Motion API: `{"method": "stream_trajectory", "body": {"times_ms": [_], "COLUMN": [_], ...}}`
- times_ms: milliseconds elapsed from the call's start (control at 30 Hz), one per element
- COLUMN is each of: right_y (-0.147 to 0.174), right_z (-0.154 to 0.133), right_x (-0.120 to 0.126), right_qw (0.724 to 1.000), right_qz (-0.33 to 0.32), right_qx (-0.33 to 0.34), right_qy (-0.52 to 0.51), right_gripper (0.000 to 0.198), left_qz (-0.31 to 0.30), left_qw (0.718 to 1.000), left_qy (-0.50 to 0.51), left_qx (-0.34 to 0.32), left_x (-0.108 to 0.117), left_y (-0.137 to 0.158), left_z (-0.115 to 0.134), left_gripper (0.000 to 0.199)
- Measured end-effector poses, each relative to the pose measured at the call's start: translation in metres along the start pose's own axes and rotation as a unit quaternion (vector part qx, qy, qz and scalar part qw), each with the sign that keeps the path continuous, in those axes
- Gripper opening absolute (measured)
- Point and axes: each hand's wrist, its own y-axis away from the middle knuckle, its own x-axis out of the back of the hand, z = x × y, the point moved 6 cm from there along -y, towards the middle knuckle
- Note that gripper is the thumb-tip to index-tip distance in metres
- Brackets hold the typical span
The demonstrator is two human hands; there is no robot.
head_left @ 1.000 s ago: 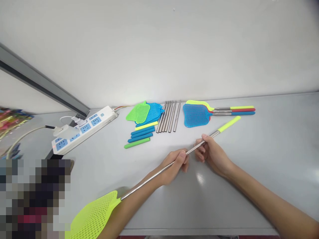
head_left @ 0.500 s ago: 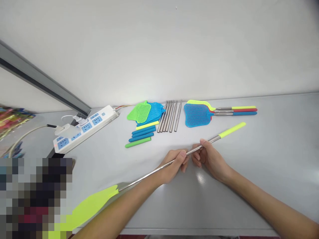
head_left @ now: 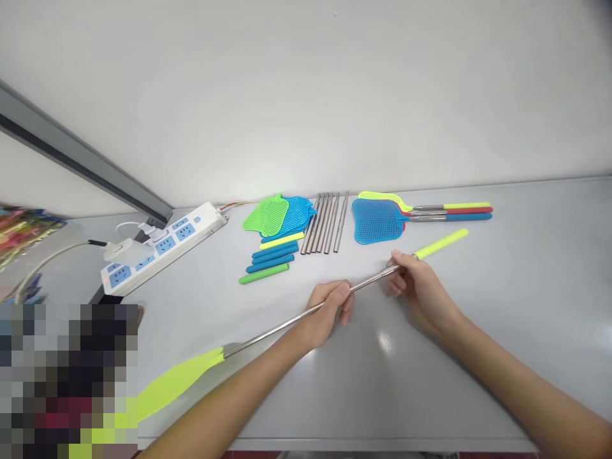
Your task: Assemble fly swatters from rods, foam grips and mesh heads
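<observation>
A yellow-green fly swatter [head_left: 268, 333] with a long metal telescopic rod slants across the front of the table. My left hand [head_left: 329, 312] is closed around the middle of its rod. Nearer the yellow grip, my right hand [head_left: 414, 280] pinches the thicker part of the rod. The swatter's flat head points to the lower left, partly hidden by my left forearm and a pixelated patch. Behind my hands lie several bare metal rods [head_left: 327, 223], loose grips in blue, green and yellow [head_left: 273, 258], and a green swatter head [head_left: 268, 215] overlapping blue ones [head_left: 299, 213].
Assembled swatters [head_left: 380, 220] in yellow, red and blue lie at the back right by the wall. A white power strip [head_left: 165, 245] with plugs and cables sits at the left. Colourful plastic packages [head_left: 29, 229] are at the far left, beyond a grey post [head_left: 81, 150].
My right hand has shifted right along the rod towards the yellow grip, and my left hand has moved slightly left. The gap between my hands is wider.
</observation>
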Motion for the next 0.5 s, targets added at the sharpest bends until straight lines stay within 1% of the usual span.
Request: {"method": "stream_trajectory", "body": {"times_ms": [100,200,300,500], "right_y": [-0.004,-0.006,-0.007,-0.008], "right_z": [-0.004,-0.007,-0.009,-0.012], "right_x": [0.007,0.013,0.015,0.018], "right_qw": [0.999,0.999,0.999,0.997], "right_qz": [0.024,0.039,0.051,0.063], "right_qx": [-0.002,0.003,0.005,0.009], "right_qy": [-0.021,-0.021,-0.015,-0.036], "right_gripper": [0.031,0.031,0.03,0.029], "left_qz": [0.006,0.008,0.009,0.01], "left_qw": [1.0,1.0,1.0,1.0], "left_qy": [0.001,-0.001,-0.009,-0.014], "left_qx": [-0.002,-0.003,-0.004,-0.003], "left_x": [0.001,0.001,0.001,0.002], "left_y": [0.0,0.0,0.0,0.001], "left_z": [0.0,0.001,0.002,0.0], "left_gripper": [0.037,0.038,0.038,0.038]}}
